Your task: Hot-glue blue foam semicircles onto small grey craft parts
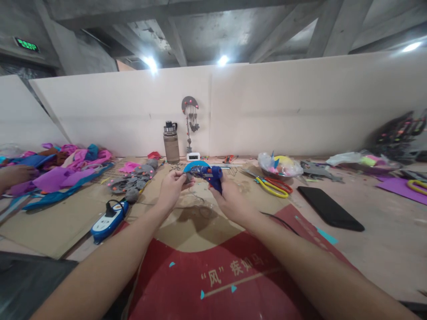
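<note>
My right hand (230, 198) is closed round the handle of a blue glue gun (211, 173), whose nozzle points left. My left hand (171, 186) pinches a small grey felt piece (188, 178) right at the nozzle tip. Just behind both lies a light-blue half-round piece (194, 165); whether the fingers hold it too I cannot tell. Both hands hover above a sheet of brown cardboard (187, 222) on the table. The gun's black cord (280, 221) runs back along my right forearm.
A blue and white power strip (108, 220) lies left of my left arm. Grey felt shapes (133, 180), coloured felt scraps (63, 171), a water bottle (171, 142), yellow scissors (271, 186), a black phone (330, 208) and a red printed sheet (227, 275) surround me. Another person's hand (13, 175) is at far left.
</note>
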Demonstrator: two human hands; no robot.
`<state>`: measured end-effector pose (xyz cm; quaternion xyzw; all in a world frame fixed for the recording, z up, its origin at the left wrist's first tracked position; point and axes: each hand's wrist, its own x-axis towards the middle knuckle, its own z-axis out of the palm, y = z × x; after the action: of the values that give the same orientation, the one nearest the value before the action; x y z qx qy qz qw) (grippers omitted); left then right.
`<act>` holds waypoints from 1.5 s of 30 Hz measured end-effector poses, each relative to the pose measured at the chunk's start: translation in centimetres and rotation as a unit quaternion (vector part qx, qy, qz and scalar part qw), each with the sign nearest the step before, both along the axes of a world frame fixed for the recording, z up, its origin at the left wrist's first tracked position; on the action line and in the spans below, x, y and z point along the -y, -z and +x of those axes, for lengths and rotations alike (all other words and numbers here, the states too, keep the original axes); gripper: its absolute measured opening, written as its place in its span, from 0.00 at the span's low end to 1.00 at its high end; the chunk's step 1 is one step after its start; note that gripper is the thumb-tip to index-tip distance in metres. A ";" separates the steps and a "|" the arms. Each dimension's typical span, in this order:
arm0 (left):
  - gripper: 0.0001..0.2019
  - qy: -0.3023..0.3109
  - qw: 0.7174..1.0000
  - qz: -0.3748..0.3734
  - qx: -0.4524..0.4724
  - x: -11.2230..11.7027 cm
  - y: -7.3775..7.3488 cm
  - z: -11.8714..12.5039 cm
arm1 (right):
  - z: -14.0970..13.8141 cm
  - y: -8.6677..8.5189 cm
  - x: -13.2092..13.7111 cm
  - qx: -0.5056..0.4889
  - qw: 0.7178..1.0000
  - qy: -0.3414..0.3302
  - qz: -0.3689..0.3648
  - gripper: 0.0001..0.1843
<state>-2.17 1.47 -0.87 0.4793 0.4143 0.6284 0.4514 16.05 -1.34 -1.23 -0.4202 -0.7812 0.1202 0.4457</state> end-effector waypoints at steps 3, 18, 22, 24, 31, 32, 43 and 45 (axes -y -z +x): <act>0.09 0.003 1.000 0.012 -0.005 -0.1 0.0 -0.3 | 0.1 0.0 -0.2 -0.001 1.000 0.004 0.011 0.17; 0.06 -0.010 0.995 0.038 0.092 -0.7 -0.6 -1.4 | 0.8 0.3 -1.7 -0.055 0.991 0.050 -0.115 0.15; 0.07 -0.006 0.995 0.041 0.093 -0.7 -0.8 -1.4 | 1.5 0.3 -2.7 -0.012 0.955 0.077 -0.285 0.08; 0.08 -0.006 0.996 0.044 0.076 -0.4 -0.9 -1.2 | 2.2 0.3 -3.1 0.060 0.947 0.099 -0.300 0.07; 0.10 -0.041 0.991 0.098 -0.083 1.1 -1.5 0.4 | 3.0 0.0 -2.8 0.163 0.964 0.205 -0.056 0.09; 0.10 -0.050 0.988 0.105 -0.107 1.4 -1.7 0.7 | 2.4 0.0 -2.6 0.087 0.982 0.161 -0.053 0.09; 0.04 -0.073 0.956 0.171 -0.226 2.0 -4.8 3.2 | -2.9 -1.0 -0.5 -0.435 0.835 -0.197 -0.272 0.21; 0.07 -0.023 0.978 0.133 -0.160 1.6 -4.9 3.6 | -2.0 -1.4 -0.6 -0.430 0.848 -0.179 -0.254 0.17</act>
<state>1.46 -0.13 4.06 0.6196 0.4046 0.6034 0.2971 14.08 -0.74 0.13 -0.2777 -0.5155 0.5612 0.5850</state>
